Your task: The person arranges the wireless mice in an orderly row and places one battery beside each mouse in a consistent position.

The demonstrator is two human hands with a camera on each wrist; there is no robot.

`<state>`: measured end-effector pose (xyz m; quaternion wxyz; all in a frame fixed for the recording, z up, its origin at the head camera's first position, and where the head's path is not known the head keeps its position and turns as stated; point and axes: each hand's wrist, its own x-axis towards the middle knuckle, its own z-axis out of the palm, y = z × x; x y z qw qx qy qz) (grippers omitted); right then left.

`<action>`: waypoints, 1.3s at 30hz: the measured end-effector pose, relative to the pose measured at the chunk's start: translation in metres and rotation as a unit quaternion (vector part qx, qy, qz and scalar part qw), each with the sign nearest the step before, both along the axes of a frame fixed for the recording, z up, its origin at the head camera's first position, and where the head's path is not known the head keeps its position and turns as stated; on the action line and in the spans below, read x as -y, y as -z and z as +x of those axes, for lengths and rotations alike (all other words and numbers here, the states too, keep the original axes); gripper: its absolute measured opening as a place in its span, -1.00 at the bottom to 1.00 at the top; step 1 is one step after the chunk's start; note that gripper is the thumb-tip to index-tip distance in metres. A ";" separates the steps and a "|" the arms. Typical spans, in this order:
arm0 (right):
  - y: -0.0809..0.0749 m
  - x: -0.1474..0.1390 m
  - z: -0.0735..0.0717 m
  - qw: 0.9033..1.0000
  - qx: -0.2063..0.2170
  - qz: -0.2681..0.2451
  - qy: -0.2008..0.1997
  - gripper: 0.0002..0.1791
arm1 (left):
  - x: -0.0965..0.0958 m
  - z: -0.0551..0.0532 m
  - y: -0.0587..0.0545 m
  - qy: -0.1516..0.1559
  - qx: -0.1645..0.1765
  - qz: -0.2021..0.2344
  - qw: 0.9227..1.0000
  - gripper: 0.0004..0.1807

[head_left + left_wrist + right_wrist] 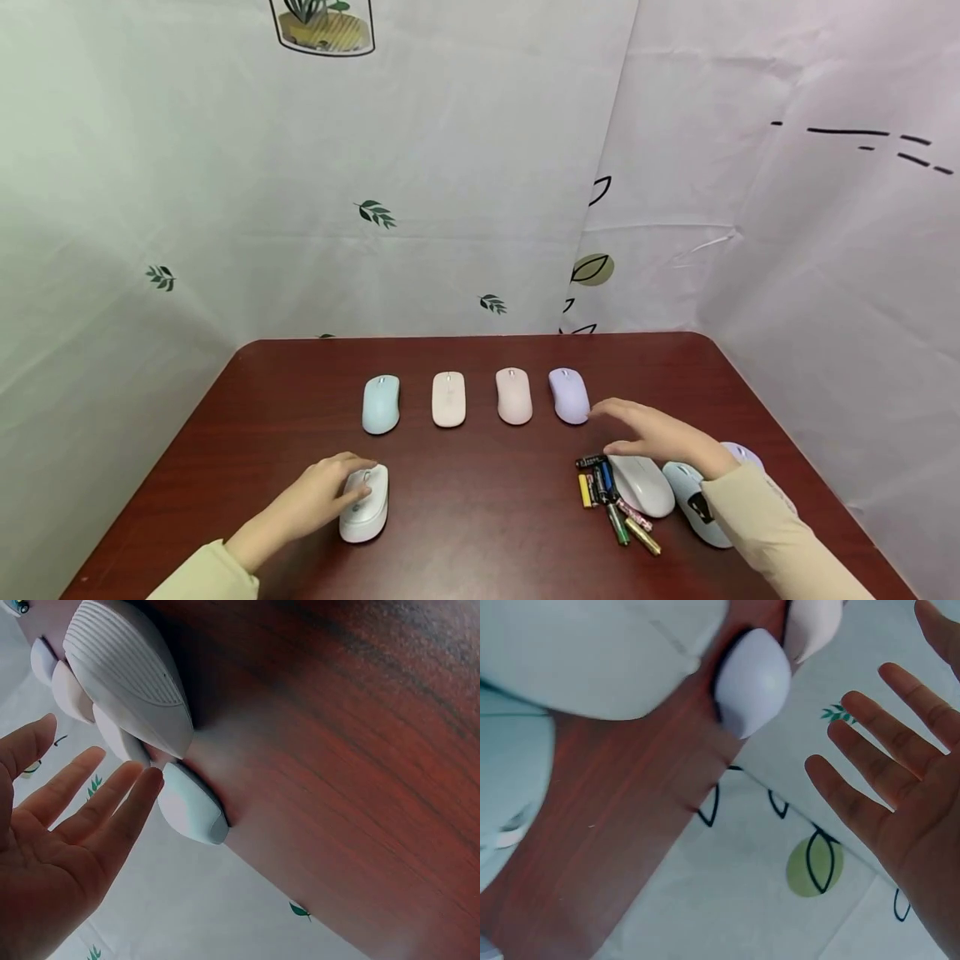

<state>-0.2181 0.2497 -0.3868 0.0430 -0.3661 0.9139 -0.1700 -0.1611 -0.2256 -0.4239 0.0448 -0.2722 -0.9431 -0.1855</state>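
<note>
Head view: what I watch is the pale white plastic computer mouse [363,527] at the near left of the dark red-brown, wood-grained worktop [480,517], its long axis running mostly away from the person, far end leaning slightly right. The left grip [322,492] is plainly the nearer: it comes in from the mouse's left, fingers across the far half, so I judge this a side-on relation, crossing that axis rather than following it. I call that grip wide, since the left wrist camera gives me straight, spread fingers; whether they touch the shell I cannot tell. Farther out runs a row of rounded mice: pale blue [381,405], cream [448,402], pink [513,397] and lavender [569,397], the pale blue one nearest. Well apart, the right grip [656,429] is also wide, fingertips just beside the lavender mouse, with small coloured cylindrical batteries [617,523] and a second smooth white mouse [645,490] lower down.
</note>
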 end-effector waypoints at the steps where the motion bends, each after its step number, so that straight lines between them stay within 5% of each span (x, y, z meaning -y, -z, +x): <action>1: 0.001 -0.002 0.001 1.000 0.009 -0.001 0.000 -0.48 | 0.000 0.001 0.001 -0.001 0.000 0.000 1.000 -0.69; 8: 0.011 -0.013 0.006 0.999 0.049 -0.010 -0.020 -0.24 | -0.001 0.007 0.005 -0.003 0.029 -0.009 1.000 -0.56; 13: 0.012 -0.019 0.011 0.994 0.110 0.007 0.000 -0.08 | -0.002 0.010 0.008 -0.006 0.070 -0.013 0.997 -0.38; 26: 0.018 -0.026 0.017 0.974 0.222 0.045 0.020 0.07 | -0.005 0.009 0.004 -0.012 0.062 -0.040 0.997 -0.27; 39: 0.028 -0.020 0.021 0.972 0.204 0.108 0.048 0.20 | -0.003 0.004 0.004 0.013 0.101 -0.056 0.993 -0.21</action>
